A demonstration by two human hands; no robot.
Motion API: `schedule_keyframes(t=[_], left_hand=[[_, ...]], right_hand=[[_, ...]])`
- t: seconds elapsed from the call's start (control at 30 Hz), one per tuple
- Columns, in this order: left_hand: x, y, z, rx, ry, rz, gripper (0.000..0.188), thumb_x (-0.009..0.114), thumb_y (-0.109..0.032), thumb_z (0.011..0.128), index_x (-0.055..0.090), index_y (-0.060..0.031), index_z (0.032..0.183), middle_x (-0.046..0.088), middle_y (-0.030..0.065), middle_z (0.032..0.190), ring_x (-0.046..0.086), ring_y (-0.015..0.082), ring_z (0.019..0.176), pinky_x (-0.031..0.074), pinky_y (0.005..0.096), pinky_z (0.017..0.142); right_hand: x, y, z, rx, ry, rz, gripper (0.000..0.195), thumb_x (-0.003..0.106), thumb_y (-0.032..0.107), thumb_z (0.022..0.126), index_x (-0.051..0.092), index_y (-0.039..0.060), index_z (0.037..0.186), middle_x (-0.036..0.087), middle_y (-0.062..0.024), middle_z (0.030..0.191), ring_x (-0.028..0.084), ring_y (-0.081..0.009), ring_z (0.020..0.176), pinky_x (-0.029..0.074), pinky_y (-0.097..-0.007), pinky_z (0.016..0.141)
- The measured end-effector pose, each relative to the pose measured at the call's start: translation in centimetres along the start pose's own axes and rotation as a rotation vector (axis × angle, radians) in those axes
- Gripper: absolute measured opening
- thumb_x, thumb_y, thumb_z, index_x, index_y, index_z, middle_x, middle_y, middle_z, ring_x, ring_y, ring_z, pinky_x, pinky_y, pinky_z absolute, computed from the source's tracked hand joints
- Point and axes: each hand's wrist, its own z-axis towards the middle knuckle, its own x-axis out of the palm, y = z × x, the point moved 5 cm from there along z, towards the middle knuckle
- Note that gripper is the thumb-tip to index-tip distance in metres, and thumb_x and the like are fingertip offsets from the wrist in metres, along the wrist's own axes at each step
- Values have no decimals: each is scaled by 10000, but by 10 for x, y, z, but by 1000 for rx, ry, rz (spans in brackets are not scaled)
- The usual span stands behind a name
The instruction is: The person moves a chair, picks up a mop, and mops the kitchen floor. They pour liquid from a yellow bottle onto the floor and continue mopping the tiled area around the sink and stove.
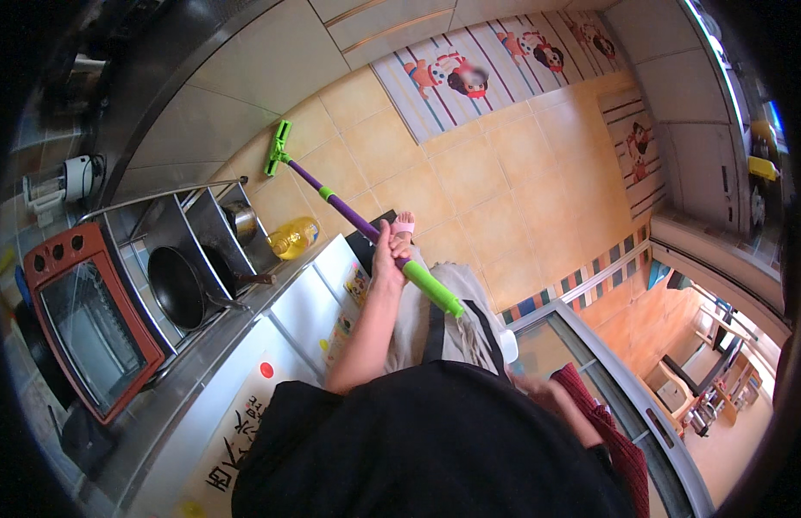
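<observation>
My left hand (392,249) is closed around the purple pole of a mop (352,213) just above its bright green foam grip. At the pole's far end, the flat green mop head (279,148) is by the base cabinets, with no pad visible on it. My right hand (544,392) is low at my right side, blurred, beside a dark red knitted cloth (591,405); whether its fingers are closed or touch the cloth is unclear. A pink sandal (404,226) shows on my foot beyond the left hand.
At left, a metal rack holds a red toaster oven (92,324), a black frying pan (177,288) and a pot (239,221). A yellow oil bottle (294,238) stands beside it. Patterned mats (462,84) lie along the cabinets. A sliding glass door (601,362) is at right.
</observation>
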Motion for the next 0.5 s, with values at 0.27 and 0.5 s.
schedule_keyframes(t=[0.27,0.5], left_hand=[[3,1,-8,-96,-44,9,266,590,-354,733,519,-98,753,353,-76,437,324,20,336,289,151,331],[-5,-34,16,18,131,44,308,502,-371,789,384,-154,605,331,-47,454,324,76,362,314,210,361]], right_hand=[[58,-106,3,159,247,-3,515,353,450,819,485,25,1079,522,-71,1040,477,-175,927,388,-349,769],[-37,73,107,-323,-45,-91,410,452,363,807,538,11,998,550,-57,978,499,-136,858,406,-299,723]])
